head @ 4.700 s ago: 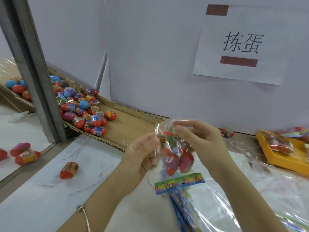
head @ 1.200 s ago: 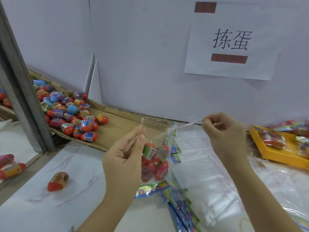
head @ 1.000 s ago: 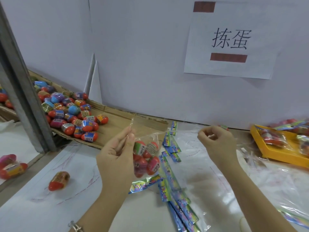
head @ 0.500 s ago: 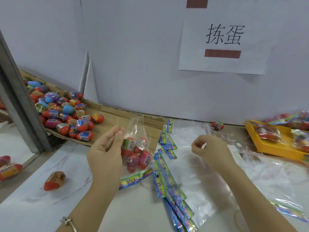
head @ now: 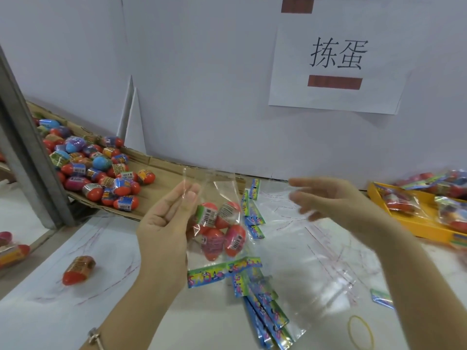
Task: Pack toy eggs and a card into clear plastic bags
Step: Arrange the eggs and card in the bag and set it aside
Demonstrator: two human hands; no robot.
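A white table (head: 75, 311) runs along a white wall. At far left, loose toy eggs (head: 101, 168) heap on a cardboard tray (head: 161, 170). The left hand (head: 164, 228) pinches the top edge of an upright clear plastic bag (head: 222, 195). The bag holds bagged eggs (head: 217, 233) above a card (head: 222, 271). The right hand (head: 336, 200), blurred, has its fingers loosely spread and empty. A yellow tray (head: 417, 223) sits far right.

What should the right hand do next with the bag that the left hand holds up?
Probably reach the bag at its open top and close it: the left hand pinches one top corner, eggs and card are already inside, and the right hand is empty.
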